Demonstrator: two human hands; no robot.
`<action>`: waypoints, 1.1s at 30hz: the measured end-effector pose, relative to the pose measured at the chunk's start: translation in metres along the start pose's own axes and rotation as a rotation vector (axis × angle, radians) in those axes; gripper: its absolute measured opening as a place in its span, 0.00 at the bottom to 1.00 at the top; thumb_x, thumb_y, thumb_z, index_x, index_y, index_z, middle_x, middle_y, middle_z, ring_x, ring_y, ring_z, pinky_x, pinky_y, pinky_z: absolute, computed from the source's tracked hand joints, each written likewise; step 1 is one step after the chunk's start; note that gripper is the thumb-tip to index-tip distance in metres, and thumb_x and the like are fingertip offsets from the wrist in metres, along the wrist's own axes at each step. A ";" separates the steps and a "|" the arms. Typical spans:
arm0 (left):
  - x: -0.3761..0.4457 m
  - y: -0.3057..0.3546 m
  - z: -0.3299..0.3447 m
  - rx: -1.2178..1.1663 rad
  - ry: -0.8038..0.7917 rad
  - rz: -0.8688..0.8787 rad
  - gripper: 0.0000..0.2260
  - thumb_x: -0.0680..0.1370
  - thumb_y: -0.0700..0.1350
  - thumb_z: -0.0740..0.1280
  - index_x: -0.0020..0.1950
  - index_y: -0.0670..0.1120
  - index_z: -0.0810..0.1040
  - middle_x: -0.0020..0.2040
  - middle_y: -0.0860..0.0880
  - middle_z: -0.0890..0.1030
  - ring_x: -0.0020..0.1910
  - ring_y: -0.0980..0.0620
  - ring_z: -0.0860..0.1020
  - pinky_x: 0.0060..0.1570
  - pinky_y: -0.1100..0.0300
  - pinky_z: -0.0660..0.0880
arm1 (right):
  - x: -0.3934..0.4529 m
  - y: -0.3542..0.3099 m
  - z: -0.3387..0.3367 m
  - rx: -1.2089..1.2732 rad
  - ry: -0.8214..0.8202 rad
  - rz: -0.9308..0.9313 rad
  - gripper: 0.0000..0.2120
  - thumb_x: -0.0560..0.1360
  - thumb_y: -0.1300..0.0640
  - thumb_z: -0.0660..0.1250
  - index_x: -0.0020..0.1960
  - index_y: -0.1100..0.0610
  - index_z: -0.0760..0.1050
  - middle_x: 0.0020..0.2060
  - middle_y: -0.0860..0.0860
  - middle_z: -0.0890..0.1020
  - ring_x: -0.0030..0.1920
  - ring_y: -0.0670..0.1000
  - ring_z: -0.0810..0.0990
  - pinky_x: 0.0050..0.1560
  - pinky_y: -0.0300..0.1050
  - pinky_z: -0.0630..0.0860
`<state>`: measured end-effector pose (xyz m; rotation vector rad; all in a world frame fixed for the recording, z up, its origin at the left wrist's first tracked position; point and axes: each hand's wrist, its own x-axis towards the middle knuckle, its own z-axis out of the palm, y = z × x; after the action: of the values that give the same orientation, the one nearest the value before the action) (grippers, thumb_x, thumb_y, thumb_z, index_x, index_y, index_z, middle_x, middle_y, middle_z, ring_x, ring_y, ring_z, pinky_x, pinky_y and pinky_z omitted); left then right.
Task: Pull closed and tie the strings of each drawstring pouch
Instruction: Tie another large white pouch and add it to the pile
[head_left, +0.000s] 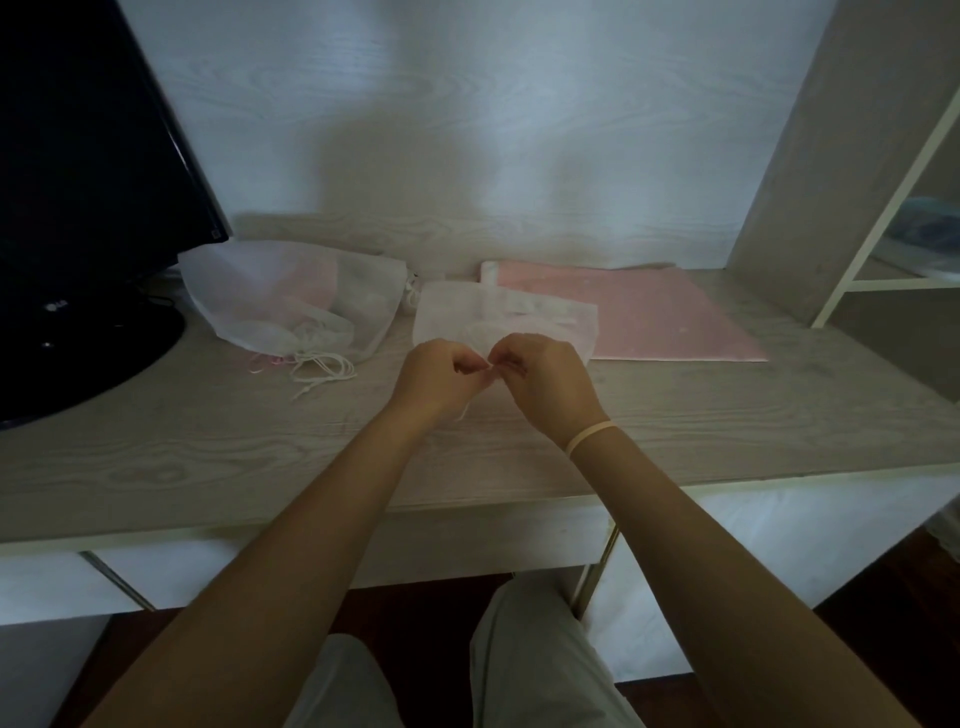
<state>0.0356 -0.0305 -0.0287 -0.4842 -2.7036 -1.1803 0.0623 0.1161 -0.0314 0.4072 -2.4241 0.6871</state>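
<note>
While the pale wood-grain table (675, 426) carries everything, the biggest thing on it is the dark monitor (88, 182) at the left, its round base resting on the surface. Right of that base lies a heap of white pouches (291, 301), with loose strings (322, 371) trailing from it toward the near edge. Whether those are knotted is too small to tell, so how many are finished cannot be read from here. At the back right a pink flat sheet (649, 317) lies on the table, its near-left corner under the white pouch (498, 317) now being worked, which lies flat in the middle, just beyond the hands. The left hand (441, 376) and right hand (545, 382) meet at its near edge, fingers curled and pinching the thin white string (466, 410) between them; one end hangs below the left hand. This looks like the knotting step on this pouch, not yet done. A pale band (592, 434) circles the right wrist.
</note>
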 end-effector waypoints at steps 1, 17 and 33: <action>0.001 0.000 0.000 0.010 0.003 0.011 0.09 0.75 0.52 0.72 0.47 0.48 0.86 0.37 0.57 0.79 0.35 0.64 0.73 0.34 0.72 0.64 | 0.000 0.000 0.000 -0.043 -0.015 -0.016 0.06 0.75 0.64 0.66 0.47 0.60 0.82 0.40 0.55 0.83 0.40 0.55 0.80 0.43 0.49 0.77; -0.003 0.002 0.006 0.220 -0.025 0.101 0.09 0.79 0.47 0.64 0.50 0.44 0.81 0.51 0.46 0.75 0.41 0.47 0.79 0.43 0.54 0.75 | 0.001 0.003 0.000 -0.374 -0.183 -0.227 0.08 0.64 0.73 0.70 0.40 0.63 0.77 0.33 0.56 0.76 0.33 0.58 0.76 0.33 0.43 0.65; -0.005 -0.011 0.013 -0.010 0.143 0.284 0.08 0.71 0.42 0.74 0.46 0.48 0.77 0.48 0.51 0.74 0.42 0.54 0.77 0.43 0.59 0.77 | 0.015 0.005 -0.021 0.845 -0.470 0.712 0.06 0.76 0.67 0.65 0.40 0.63 0.76 0.32 0.55 0.75 0.31 0.48 0.71 0.35 0.41 0.67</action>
<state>0.0366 -0.0291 -0.0469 -0.7275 -2.4121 -1.1043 0.0576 0.1298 -0.0095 -0.0211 -2.5770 2.1543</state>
